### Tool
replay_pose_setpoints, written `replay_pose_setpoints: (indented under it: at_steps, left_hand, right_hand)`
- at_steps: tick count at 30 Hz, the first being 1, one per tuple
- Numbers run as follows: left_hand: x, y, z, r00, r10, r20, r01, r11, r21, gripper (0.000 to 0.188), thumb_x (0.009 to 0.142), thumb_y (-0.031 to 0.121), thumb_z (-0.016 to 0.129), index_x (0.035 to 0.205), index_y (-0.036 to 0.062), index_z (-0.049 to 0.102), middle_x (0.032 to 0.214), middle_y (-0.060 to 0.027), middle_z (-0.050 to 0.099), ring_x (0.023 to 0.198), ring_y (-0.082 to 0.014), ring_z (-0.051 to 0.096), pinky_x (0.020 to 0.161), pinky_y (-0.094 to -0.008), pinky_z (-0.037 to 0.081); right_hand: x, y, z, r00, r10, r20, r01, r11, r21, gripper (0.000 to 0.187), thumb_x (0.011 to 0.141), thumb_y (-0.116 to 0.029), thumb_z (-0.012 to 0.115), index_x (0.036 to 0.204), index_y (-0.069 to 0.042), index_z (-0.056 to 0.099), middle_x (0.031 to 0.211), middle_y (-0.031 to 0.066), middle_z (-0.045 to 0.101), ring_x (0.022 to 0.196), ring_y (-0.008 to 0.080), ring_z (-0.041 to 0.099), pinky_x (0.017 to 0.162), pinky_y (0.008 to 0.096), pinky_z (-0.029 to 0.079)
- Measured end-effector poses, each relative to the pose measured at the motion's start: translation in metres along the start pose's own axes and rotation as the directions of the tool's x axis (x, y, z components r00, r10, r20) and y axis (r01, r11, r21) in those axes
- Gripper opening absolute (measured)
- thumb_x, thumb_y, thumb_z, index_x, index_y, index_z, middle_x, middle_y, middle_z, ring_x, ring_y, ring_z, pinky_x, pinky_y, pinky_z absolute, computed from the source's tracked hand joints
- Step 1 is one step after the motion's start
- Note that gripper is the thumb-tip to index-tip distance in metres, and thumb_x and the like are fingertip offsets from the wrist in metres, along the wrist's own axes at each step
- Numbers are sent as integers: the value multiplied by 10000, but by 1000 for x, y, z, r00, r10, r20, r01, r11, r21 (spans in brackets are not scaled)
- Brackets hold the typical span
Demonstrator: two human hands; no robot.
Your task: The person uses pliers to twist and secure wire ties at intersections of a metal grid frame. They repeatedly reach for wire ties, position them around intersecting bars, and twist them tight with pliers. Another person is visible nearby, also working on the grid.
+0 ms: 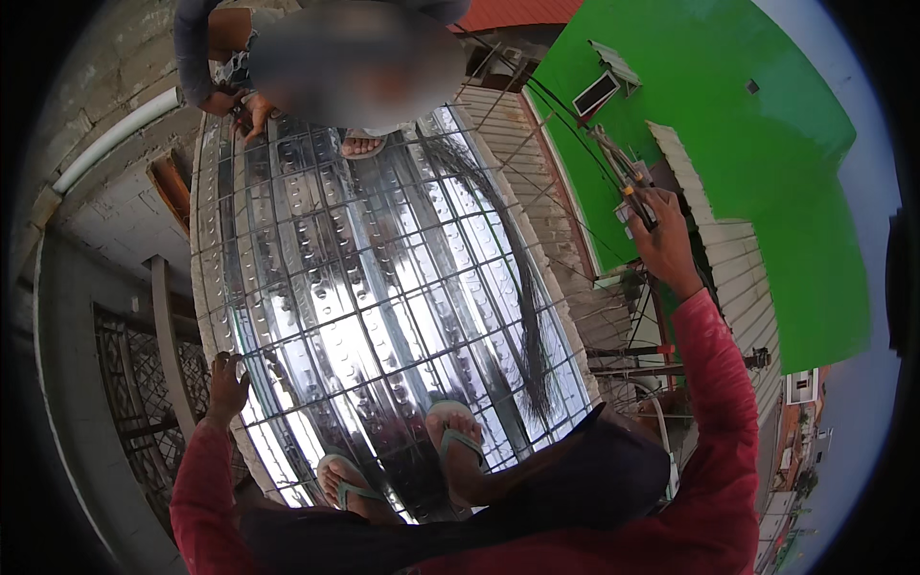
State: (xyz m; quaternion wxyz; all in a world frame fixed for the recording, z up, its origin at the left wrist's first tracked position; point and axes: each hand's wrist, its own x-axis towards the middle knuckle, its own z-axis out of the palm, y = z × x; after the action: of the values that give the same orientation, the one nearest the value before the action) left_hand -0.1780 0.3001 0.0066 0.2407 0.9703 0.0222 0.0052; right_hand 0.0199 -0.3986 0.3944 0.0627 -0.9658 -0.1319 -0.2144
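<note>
My right hand is raised at the right, past the deck's edge, closed around the handles of a pair of pincers with dark and yellow grips. The pincers' jaws point up and away from me. At the left edge of the deck, my left hand rests by the end of a bar of the steel wire mesh, its fingers bent and apart. That mesh lies over shiny ribbed metal decking with rows of bumps. A long bundle of thin black wire stretches across the mesh on the right.
My feet in green flip-flops stand on the decking. At the far end another person crouches, with hands at the mesh's far left corner. A white pipe runs along the left. Beyond the right edge are lower roofs and a green wall.
</note>
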Motion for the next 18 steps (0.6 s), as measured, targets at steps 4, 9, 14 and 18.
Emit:
replay_pose_setpoints:
  at_steps: [4, 9, 14, 18]
  left_hand:
    - [14, 26, -6, 995, -32, 92, 28, 999, 44, 475, 854, 102, 712, 1295, 73, 538, 1359, -224, 477, 1267, -430, 483, 1057, -486, 450]
    - [6, 21, -5, 992, -64, 113, 57, 996, 63, 487, 865, 119, 714, 1312, 91, 525, 1381, -232, 471, 1291, -441, 476, 1072, -491, 444]
    - [1, 26, -6, 991, -74, 115, 69, 997, 45, 548, 881, 125, 705, 1384, 102, 489, 1394, -235, 468, 1285, -445, 486, 1071, -493, 449]
    - [1, 26, -4, 988, -82, 129, 81, 997, 12, 555, 895, 135, 697, 1404, 105, 479, 1418, -237, 459, 1312, -443, 472, 1082, -493, 441]
  right_hand:
    - [-41, -23, 83, 902, -337, 272, 383, 913, -139, 356, 756, -62, 695, 1111, -78, 662, 1264, 126, 625, 1336, 365, 444, 1124, 535, 318]
    - [-47, -45, 145, 799, -449, 401, 554, 808, -201, 258, 815, -123, 674, 1069, -158, 700, 1268, 106, 618, 1344, 344, 443, 1164, 554, 290]
    - [-31, -28, 205, 630, -567, 530, 737, 651, -179, 255, 886, -131, 601, 1115, -177, 704, 1360, 120, 563, 1453, 331, 333, 1242, 557, 175]
    - [-20, -33, 232, 514, -667, 540, 831, 544, -118, 252, 883, -100, 602, 1107, -136, 712, 1431, 140, 524, 1456, 311, 342, 1242, 499, 223]
